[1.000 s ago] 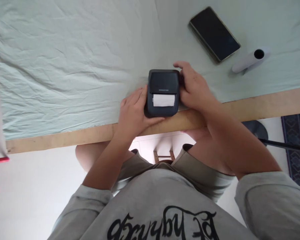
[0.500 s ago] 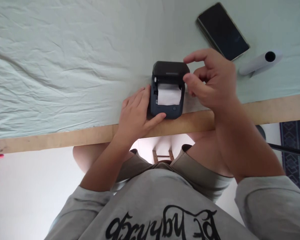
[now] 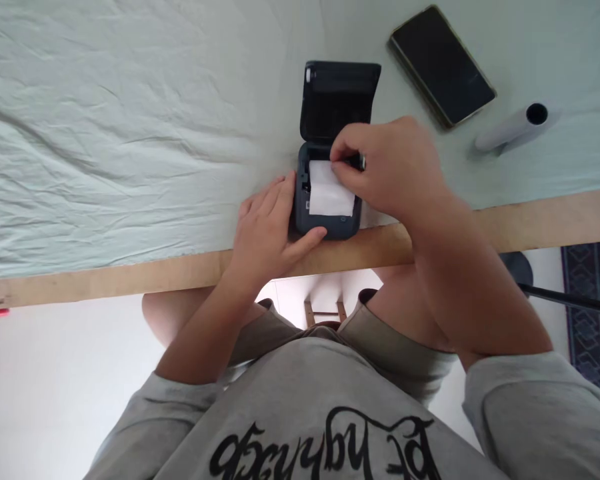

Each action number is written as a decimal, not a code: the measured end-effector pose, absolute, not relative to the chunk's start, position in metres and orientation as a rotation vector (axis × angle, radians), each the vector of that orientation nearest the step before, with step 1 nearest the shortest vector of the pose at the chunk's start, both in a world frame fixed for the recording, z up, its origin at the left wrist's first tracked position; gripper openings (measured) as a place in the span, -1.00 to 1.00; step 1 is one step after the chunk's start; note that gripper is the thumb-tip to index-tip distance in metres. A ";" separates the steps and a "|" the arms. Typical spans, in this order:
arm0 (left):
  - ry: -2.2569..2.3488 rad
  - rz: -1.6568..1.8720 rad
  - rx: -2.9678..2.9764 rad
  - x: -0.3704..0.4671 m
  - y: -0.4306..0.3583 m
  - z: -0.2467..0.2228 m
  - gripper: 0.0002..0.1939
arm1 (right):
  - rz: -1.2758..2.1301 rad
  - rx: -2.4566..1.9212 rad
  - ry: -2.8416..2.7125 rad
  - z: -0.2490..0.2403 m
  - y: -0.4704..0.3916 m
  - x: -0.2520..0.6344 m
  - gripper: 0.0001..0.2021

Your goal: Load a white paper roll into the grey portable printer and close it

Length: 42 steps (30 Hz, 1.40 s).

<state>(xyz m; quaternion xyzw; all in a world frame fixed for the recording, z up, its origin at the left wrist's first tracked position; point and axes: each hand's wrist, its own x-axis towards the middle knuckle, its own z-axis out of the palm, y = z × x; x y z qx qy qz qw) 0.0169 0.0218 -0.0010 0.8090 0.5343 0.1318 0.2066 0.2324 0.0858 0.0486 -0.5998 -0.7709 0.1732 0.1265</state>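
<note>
A small dark blue-grey label printer [image 3: 330,230] stands near the table's front edge with its black lid [image 3: 337,100] swung up and back. White paper [image 3: 330,193] lies out of its compartment over the front of the body. My left hand [image 3: 266,223] braces the printer, fingers stretched along its left side and thumb at the front edge. Over the compartment's right side, my right hand [image 3: 390,163] pinches the paper's upper right part between thumb and index finger. That hand hides the compartment's right part.
A dark-screened smartphone [image 3: 443,67] lies on the pale green cloth [image 3: 155,120] at the upper right. Beside it is a white paper roll [image 3: 510,130] with a dark hollow end. A wooden edge [image 3: 110,280] runs along the table's front.
The printer's lid has gone from partly raised to fully open. My right hand has moved left from the lid's edge to the paper. My left hand stays at the printer.
</note>
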 end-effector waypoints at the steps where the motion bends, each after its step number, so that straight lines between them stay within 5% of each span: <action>1: 1.492 0.366 2.251 0.017 0.022 -0.001 -0.06 | 0.522 -1.771 -2.296 0.051 0.087 0.231 -0.89; 13: 1.464 0.366 2.273 0.015 0.022 -0.001 -0.04 | 0.699 -1.622 -2.406 0.054 0.093 0.234 -0.63; 20: 1.472 0.348 2.286 0.016 0.021 -0.002 -0.04 | 1.175 -1.109 -1.681 0.048 0.084 0.253 -0.69; 26: 1.491 0.305 2.275 0.018 0.021 0.000 -0.07 | 1.318 -1.134 -0.925 0.050 0.082 0.266 -0.73; 32: 1.515 0.317 2.255 0.021 0.020 0.000 -0.09 | 1.069 -1.159 -0.843 0.025 0.080 0.270 -0.75; 42: 1.531 0.319 2.242 0.022 0.018 0.000 -0.08 | 0.798 -1.338 -1.451 0.000 0.069 0.287 -0.71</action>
